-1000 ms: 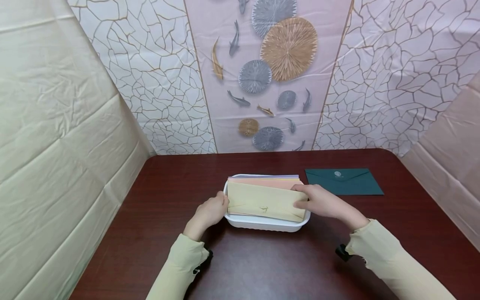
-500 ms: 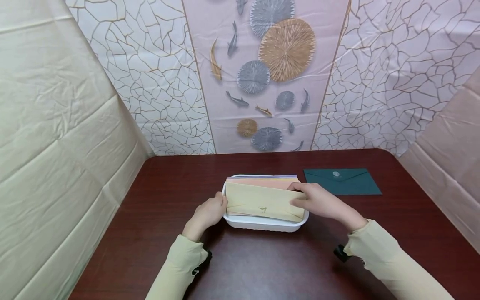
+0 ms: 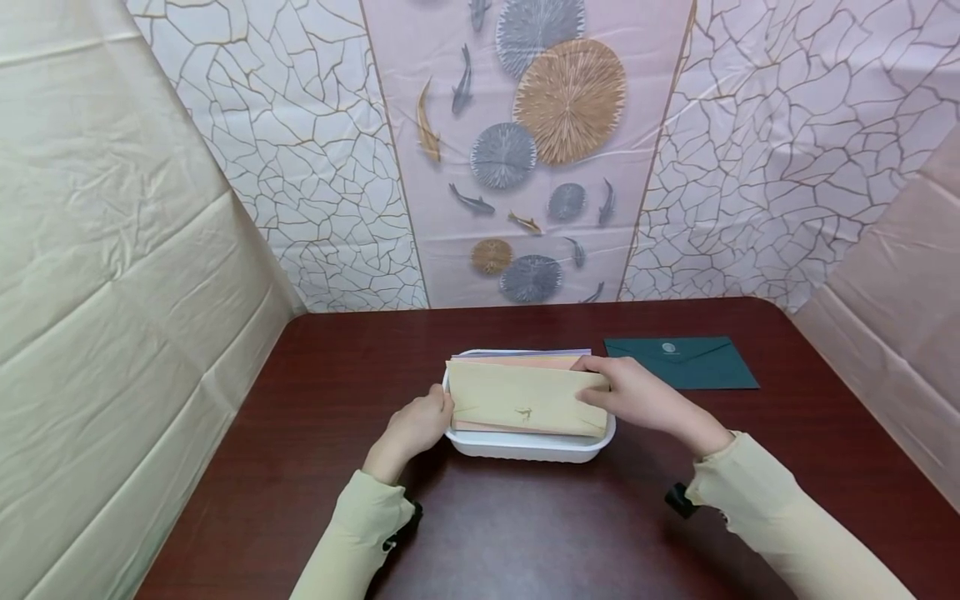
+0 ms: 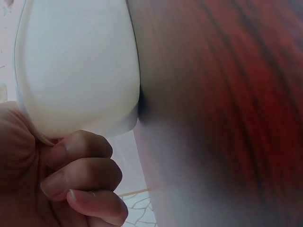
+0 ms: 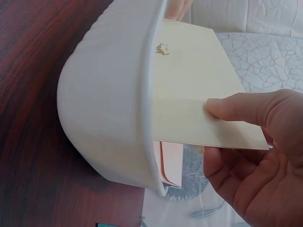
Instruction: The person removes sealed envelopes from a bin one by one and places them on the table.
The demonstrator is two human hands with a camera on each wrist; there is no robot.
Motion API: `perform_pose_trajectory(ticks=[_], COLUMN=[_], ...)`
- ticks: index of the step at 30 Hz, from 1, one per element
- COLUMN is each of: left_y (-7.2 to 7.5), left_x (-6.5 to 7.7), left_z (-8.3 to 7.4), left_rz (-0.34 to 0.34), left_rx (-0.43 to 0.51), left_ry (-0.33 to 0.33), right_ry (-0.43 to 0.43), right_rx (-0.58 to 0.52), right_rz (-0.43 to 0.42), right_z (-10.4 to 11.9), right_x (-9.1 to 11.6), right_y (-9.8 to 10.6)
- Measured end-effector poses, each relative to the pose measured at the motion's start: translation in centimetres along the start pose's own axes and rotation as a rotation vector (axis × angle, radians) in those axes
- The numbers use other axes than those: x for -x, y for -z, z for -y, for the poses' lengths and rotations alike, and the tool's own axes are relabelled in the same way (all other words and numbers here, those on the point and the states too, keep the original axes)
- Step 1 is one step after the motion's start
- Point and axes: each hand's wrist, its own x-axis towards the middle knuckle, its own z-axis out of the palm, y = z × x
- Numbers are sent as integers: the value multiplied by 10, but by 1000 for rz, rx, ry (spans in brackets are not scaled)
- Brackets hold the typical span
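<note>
A white plastic basin (image 3: 525,448) stands on the table with several envelopes in it. My left hand (image 3: 420,421) grips the basin's left rim; the left wrist view shows curled fingers (image 4: 87,172) at the rim. My right hand (image 3: 645,402) pinches the right end of a pale yellow envelope (image 3: 517,396) with a small gold print. In the right wrist view the thumb (image 5: 236,108) lies on the front of that envelope and the other fingers are behind it. Behind it, pink (image 3: 517,361) and purple envelopes show only their upper edges.
A dark green envelope (image 3: 682,363) with a round pale emblem lies flat on the dark red table (image 3: 360,350), right of the basin. A patterned cloth (image 3: 517,208) hangs behind the table, and pale cloth (image 3: 135,317) hangs at both sides.
My right hand has raised the pale yellow envelope slightly within the basin, and its lower edge is now more level. The left hand stays on the rim.
</note>
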Motion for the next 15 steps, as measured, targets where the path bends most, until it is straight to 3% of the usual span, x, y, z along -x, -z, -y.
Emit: perform_pose_trajectory(ticks=[15], left_y=[2], left_x=[3], left_z=[-2], left_rz=[-9], left_rx=[-1], left_ry=[0], right_ry=[-14], right_rx=[-81], right_rz=[-48], right_z=[13], right_x=[-1], right_y=[8])
